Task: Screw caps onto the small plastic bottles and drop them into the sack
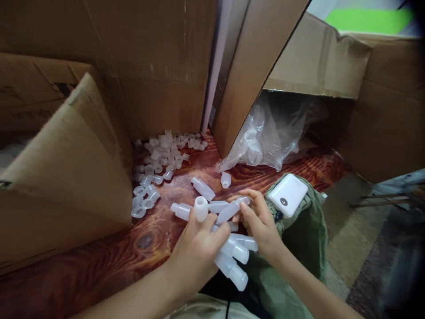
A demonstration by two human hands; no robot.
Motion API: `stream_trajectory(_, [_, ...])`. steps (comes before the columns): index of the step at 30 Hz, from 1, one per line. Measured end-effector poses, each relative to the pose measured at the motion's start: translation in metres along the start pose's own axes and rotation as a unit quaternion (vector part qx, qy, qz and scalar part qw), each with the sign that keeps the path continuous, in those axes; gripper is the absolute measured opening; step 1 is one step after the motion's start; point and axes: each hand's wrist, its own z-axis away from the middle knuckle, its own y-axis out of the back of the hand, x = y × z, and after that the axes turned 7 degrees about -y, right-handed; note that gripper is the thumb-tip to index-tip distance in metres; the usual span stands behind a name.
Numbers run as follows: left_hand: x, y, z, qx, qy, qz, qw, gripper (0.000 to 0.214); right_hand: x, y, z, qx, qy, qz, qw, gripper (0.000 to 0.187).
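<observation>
Boxes: big cardboard boxes [66, 177] are walling in the whole left and top of the frame, flaps [252, 75] hanging open, so the work spot is getting pretty cramped.

Table: a reddish wood-grain tabletop [133, 248] is running across the middle and lower left, and everything is sitting on it.

Plastic bag: a crumpled clear bag [265, 137] is spilling out from under the box at center right.

Green cloth: some green fabric [299, 239] is lying at lower right, touching the right wrist, with a white power bank [288, 195] resting on top of it.

Cap pile: a heap of small translucent caps [162, 155] is spreading out at center left, well apart from the hands.

Left hand: the left hand [195, 252] is closing around a whole bundle of little translucent bottles [232, 257], fingers clamped on them, one neck sticking up by the thumb.

Right hand: the right hand [257, 221] is pinching one bottle [232, 208] between its fingertips, just beside the bundle at lower center.

Loose bottles: a couple of strays [203, 188] are lying on the table just above the hands.

What could go wrong: honestly that left-hand bundle is looking overloaded to me. The lowest bottles are poking out past the fingers, so I'd guess one slips free and rolls off the table edge into the lap. Smooth plastic isn't helping either.
</observation>
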Motion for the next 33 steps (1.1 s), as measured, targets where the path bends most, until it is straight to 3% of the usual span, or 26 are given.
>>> stream_trajectory(5, [0.000, 0.000, 0.000, -0.005, 0.015, -0.015, 1.000, 0.033, 0.000, 0.000, -0.003, 0.127, 0.052, 0.106, 0.985, 0.028])
stream_trajectory(12, [0.000, -0.001, 0.003, -0.026, 0.059, -0.004, 0.998, 0.044, -0.001, 0.003, -0.014, 0.096, 0.006, 0.148, 0.984, 0.027])
stream_trajectory(19, [-0.011, -0.006, 0.003, -0.040, 0.080, 0.003, 0.996, 0.053, 0.002, -0.002, -0.019, 0.190, 0.063, 0.203, 0.959, 0.030])
stream_trajectory(25, [-0.005, 0.010, -0.009, -0.075, 0.082, -0.073, 0.991, 0.033, 0.007, -0.006, 0.004, 0.279, 0.149, 0.207, 0.926, 0.012])
stream_trajectory(27, [-0.003, 0.014, -0.011, -0.093, 0.080, -0.106, 0.987, 0.031, 0.008, -0.006, 0.019, 0.275, 0.172, 0.206, 0.923, 0.010])
stream_trajectory(31, [-0.002, 0.013, -0.012, -0.109, 0.077, -0.128, 0.983, 0.034, 0.003, -0.005, 0.050, 0.190, 0.216, 0.247, 0.925, 0.014])
stream_trajectory(33, [-0.001, 0.012, -0.011, -0.109, 0.069, -0.144, 0.981, 0.036, -0.001, -0.005, 0.062, 0.174, 0.227, 0.274, 0.918, 0.029])
